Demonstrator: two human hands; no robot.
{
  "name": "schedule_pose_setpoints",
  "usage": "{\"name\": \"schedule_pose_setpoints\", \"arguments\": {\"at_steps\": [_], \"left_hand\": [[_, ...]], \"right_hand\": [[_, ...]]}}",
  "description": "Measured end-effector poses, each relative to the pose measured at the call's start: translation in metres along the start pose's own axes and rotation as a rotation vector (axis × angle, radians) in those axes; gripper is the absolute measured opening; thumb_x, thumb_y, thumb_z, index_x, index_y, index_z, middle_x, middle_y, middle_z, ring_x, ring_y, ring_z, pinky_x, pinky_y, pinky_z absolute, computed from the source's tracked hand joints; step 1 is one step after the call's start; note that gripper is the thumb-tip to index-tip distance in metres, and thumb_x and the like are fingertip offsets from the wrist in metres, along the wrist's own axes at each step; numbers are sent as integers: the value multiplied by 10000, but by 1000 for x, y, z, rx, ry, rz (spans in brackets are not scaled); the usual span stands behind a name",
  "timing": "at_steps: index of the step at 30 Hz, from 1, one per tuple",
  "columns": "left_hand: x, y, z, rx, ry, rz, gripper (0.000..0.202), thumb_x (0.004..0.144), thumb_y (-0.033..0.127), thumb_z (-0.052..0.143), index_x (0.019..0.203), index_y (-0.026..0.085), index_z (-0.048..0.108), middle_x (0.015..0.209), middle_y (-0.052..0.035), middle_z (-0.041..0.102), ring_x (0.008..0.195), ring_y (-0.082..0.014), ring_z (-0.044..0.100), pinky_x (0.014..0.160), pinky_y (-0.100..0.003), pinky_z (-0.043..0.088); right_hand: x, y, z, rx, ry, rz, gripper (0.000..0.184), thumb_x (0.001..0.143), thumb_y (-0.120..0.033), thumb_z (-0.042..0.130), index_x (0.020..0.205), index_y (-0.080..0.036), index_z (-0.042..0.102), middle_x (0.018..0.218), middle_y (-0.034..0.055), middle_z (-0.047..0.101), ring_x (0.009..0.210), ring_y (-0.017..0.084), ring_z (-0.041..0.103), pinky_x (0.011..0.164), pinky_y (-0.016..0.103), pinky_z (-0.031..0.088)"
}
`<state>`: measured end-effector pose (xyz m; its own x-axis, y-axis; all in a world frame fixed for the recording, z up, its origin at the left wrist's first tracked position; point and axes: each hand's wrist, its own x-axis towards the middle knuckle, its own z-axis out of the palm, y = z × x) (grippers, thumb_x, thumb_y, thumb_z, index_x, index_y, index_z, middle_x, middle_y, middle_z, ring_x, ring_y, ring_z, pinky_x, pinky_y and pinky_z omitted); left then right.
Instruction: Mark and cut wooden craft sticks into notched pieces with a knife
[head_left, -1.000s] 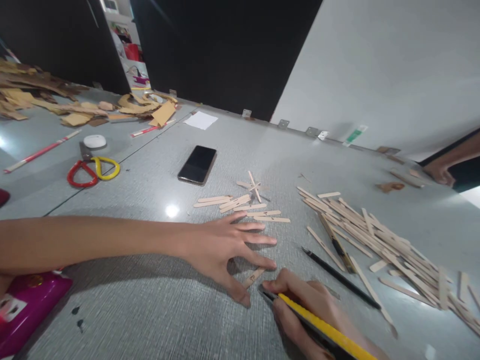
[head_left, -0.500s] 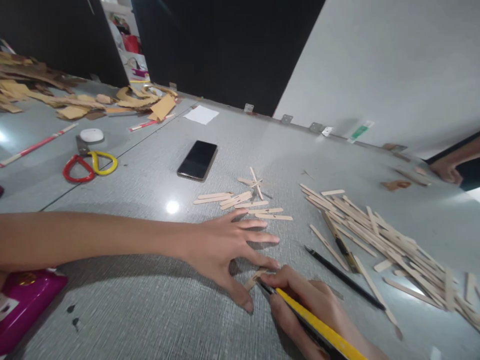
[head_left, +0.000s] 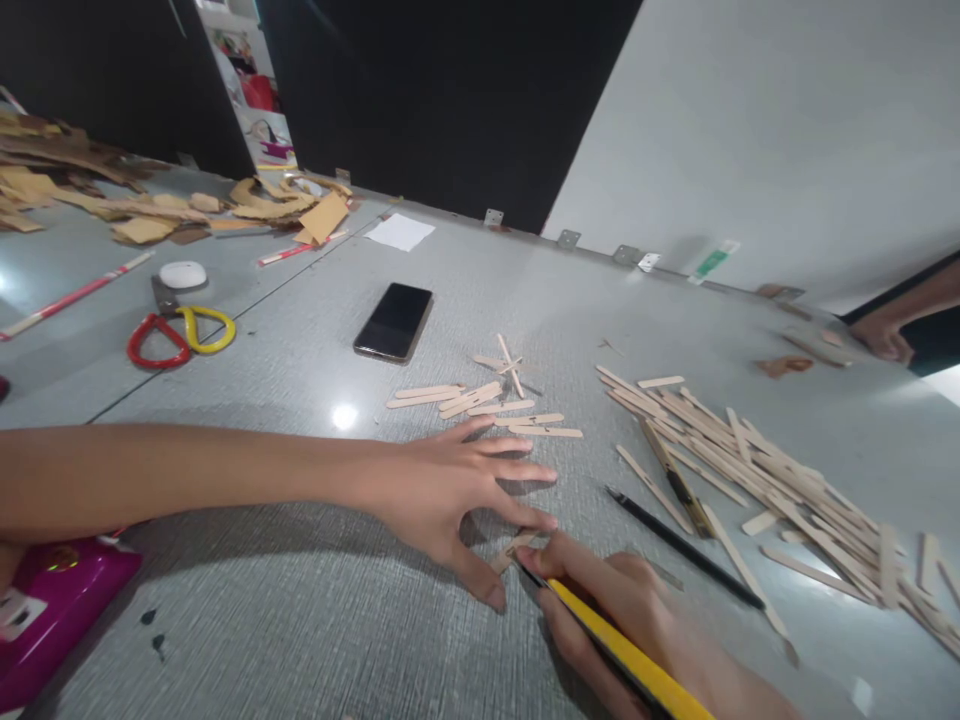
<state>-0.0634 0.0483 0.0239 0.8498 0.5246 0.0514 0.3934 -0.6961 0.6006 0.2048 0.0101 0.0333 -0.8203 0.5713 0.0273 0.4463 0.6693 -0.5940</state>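
My left hand (head_left: 450, 492) lies spread on the table, its thumb and forefinger pressing at the two ends of a short wooden craft stick (head_left: 510, 555). A yellow and black utility knife (head_left: 611, 632) is in my right hand (head_left: 637, 610), fingers closed round it. The blade tip meets the craft stick between my left thumb and forefinger; the exact contact is partly hidden by my right fingers. Just beyond my left fingertips lie several notched craft sticks (head_left: 472, 400), and a few crossed sticks (head_left: 510, 366) rest behind them.
To the right are a black pen (head_left: 682, 548), a brown-and-black tool (head_left: 679, 485) and a pile of craft sticks (head_left: 765, 490). A phone (head_left: 394, 321), scissors (head_left: 180, 330) and cardboard scraps (head_left: 165, 210) lie farther off. Another person's hand (head_left: 885, 335) is at far right.
The view has shifted slightly. Both hands keep nearly the same place, with the knife blade still at the craft stick.
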Motion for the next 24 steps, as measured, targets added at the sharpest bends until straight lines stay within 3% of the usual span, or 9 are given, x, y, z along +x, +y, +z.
{"name": "schedule_pose_setpoints", "arguments": {"at_steps": [4,10,13,17,19,21,24], "left_hand": [[0,1,-2,-9,-14,0,776,872,596,785,1551,325,526,1736,-64,267,1619,-423,117,1270,-691,-35],[0,2,-4,-11,-54,-33,793,875,595,783,1567,330,501,1746,-50,235,1627,-401,102,1274,-667,-59],[0,-2,-6,-4,-56,-19,788,876,575,792,1564,318,506,1738,-54,255,1626,-377,139,1288,-630,-32],[3,-6,-11,4,-71,20,759,881,551,796,1547,302,532,1733,-80,276,1624,-380,145,1282,-627,23],[4,-5,-15,-25,-78,35,790,876,477,822,1575,314,490,1692,-80,385,1609,-370,211,1276,-604,115],[4,-4,-20,-62,-54,15,848,868,382,843,1607,287,437,1573,-96,551,1529,-350,381,1235,-538,270],[0,-1,-25,-72,108,-183,720,800,352,889,1444,190,612,1319,-131,685,1274,-345,586,1050,-456,461]], "right_hand": [[5,0,-3,64,-64,11,138,1011,-173,529,1138,-226,539,619,-79,569,423,88,436,487,232,393],[13,-10,-6,121,-124,37,78,1039,-192,436,987,-240,469,579,-103,500,398,85,388,449,246,317],[11,-10,-5,51,-89,18,94,1038,-193,425,979,-242,481,578,-99,499,412,95,431,483,248,364],[0,0,-1,-141,30,-19,153,1044,-188,464,1169,-230,541,637,-61,606,475,121,560,528,234,470],[-5,7,-2,-189,92,-59,227,1047,-183,473,1258,-218,550,727,-12,691,530,143,646,534,234,516],[-8,14,-7,-308,164,-149,358,1043,-131,432,1380,-195,537,918,84,764,696,200,748,618,280,592],[-9,21,-19,-473,158,-178,508,1009,-48,381,1485,-176,503,1144,171,758,932,263,789,774,363,655]]}}
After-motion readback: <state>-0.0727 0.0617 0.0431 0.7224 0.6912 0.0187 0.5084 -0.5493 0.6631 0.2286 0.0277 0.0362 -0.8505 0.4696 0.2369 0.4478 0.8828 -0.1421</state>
